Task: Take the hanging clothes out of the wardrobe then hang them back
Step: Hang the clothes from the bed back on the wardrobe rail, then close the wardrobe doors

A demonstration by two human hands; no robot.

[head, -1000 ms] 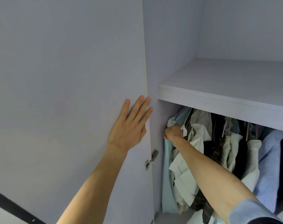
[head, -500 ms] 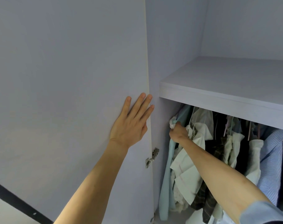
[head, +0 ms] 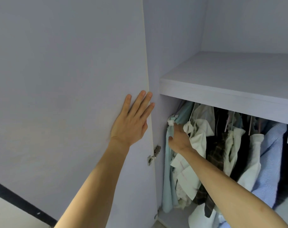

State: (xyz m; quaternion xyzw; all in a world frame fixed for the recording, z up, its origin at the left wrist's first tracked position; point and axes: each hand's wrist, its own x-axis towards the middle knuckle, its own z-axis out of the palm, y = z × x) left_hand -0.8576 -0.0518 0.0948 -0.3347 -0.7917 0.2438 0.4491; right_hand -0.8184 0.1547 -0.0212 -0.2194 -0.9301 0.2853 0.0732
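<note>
While your left hand (head: pixel 130 127) lies flat, fingers straight, on the one door (head: pixel 66 96), your right hand (head: pixel 179 140) reaches into the hanging clothes (head: pixel 235 145). Its fingers are buried in cloth, so I cannot tell its grip. One hinge (head: pixel 154 155) sits between your two hands, and one shelf (head: pixel 230 89) is above your right.

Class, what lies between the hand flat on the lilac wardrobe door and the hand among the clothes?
Head view: between left hand and right hand, only the door's edge and bare lilac side panel; a metal hinge sits lower.
</note>
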